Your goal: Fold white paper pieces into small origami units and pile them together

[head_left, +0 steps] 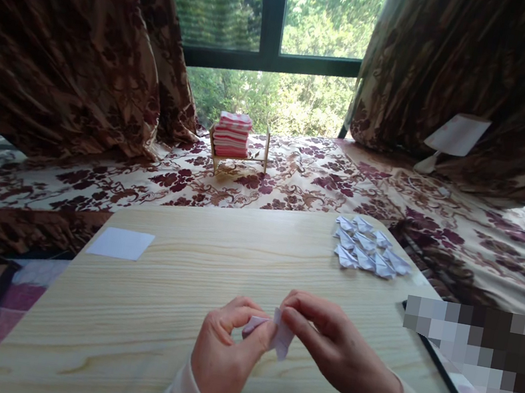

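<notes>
Above the front part of the wooden table (160, 314), both hands hold one small piece of folded white paper (281, 343). My left hand (230, 350) pinches its left part between thumb and fingers. At the paper's upper right edge, the fingers of my right hand (335, 345) are closed on it. Part of the paper is hidden behind the fingers, so its full shape cannot be made out. Several folded white paper pieces (366, 243) lie grouped in rows at the table's far right corner. A flat stack or sheet of white paper (121, 243) rests near the left edge.
Behind the table, a ledge with flowered cloth (295, 185) carries a small rack with folded pink striped cloths (232, 136). A white lamp (457, 135) stands at the right by the curtain (418, 61). A dark-edged, partly blurred object (443, 384) borders the table's right side.
</notes>
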`<state>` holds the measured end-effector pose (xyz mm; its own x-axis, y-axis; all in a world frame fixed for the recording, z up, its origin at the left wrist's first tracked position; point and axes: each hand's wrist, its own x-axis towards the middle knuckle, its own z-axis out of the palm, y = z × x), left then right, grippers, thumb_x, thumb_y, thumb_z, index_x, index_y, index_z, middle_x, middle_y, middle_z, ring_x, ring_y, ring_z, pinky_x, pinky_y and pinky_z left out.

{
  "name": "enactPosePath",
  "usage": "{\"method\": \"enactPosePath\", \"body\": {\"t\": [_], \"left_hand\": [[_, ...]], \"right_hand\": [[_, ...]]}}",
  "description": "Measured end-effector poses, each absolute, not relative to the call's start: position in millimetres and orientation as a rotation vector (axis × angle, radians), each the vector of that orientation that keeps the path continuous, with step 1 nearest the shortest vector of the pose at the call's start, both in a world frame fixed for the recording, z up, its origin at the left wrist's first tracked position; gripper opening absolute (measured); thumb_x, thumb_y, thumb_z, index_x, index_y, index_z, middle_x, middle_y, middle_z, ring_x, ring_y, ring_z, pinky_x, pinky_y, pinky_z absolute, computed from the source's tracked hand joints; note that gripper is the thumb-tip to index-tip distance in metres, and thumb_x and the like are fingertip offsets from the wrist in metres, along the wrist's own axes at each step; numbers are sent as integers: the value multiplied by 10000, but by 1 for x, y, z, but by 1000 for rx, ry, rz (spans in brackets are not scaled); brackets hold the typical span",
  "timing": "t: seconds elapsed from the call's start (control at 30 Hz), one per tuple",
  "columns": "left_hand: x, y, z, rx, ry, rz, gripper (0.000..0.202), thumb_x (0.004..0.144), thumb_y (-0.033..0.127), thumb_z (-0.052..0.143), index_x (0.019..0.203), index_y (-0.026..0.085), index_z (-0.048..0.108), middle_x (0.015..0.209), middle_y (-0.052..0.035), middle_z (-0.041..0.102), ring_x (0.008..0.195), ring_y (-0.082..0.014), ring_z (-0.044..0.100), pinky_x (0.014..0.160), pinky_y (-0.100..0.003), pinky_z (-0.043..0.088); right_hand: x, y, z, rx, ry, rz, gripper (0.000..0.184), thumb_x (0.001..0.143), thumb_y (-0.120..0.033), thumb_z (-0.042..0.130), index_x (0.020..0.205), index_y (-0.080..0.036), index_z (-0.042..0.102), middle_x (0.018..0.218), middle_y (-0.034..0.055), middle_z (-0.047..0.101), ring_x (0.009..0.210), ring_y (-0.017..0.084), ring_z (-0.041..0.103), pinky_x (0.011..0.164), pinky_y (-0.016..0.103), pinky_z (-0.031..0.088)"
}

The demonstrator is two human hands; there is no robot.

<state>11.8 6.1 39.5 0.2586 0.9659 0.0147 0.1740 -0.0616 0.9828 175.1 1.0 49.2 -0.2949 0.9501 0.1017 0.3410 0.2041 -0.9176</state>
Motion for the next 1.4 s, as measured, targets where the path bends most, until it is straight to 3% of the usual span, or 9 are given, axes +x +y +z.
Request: {"method": "enactPosePath", "body": {"t": [0.3,0.5,0.67,0.87,1.07,1.4], "left_hand": [[12,13,29,1240,1044,968,286,753,318,615,526,144,630,581,10,492,561,-113,439,525,-229,343],[1,17,29,1223,978,890,352,831,411,527,643,152,673,605,-8,579,646,-150,506,646,-250,400],[-1,11,31,1265,1071,891,258,784,353,601,672,152,718,683,-20,654,710,-173,550,685,-255,415],[3,14,36,1382,1023,904,302,807,308,577,581,144,691,622,-17,591,649,-155,530,655,-254,414],[-2,18,33,1452,1082,891,305,828,384,534,769,138,704,748,-53,652,748,-191,566,716,-285,430],[2,13,36,1487,1092,892,238,793,281,573,599,153,624,620,-11,582,650,-158,530,664,-268,411]], "right_hand": [[176,-9,35,-1248,-1651,1359,349,884,-440,479,729,-142,573,636,-23,434,621,118,389,572,238,353],[178,-7,37,-1248,-1500,1460,404,849,-522,493,690,-151,522,623,-37,369,586,106,331,525,233,284],[178,-6,35,-1249,-1450,1461,403,832,-530,522,687,-153,525,614,-35,409,580,102,352,524,230,302],[180,-5,30,-1198,-1442,1487,381,846,-488,520,649,-163,494,614,-34,411,585,100,358,517,225,305],[182,-5,28,-1196,-1409,1486,390,847,-483,523,629,-164,475,602,-35,412,576,96,358,509,229,298],[180,-4,29,-1240,-1425,1454,411,817,-522,546,625,-161,501,579,-41,407,548,92,358,485,221,306]]}}
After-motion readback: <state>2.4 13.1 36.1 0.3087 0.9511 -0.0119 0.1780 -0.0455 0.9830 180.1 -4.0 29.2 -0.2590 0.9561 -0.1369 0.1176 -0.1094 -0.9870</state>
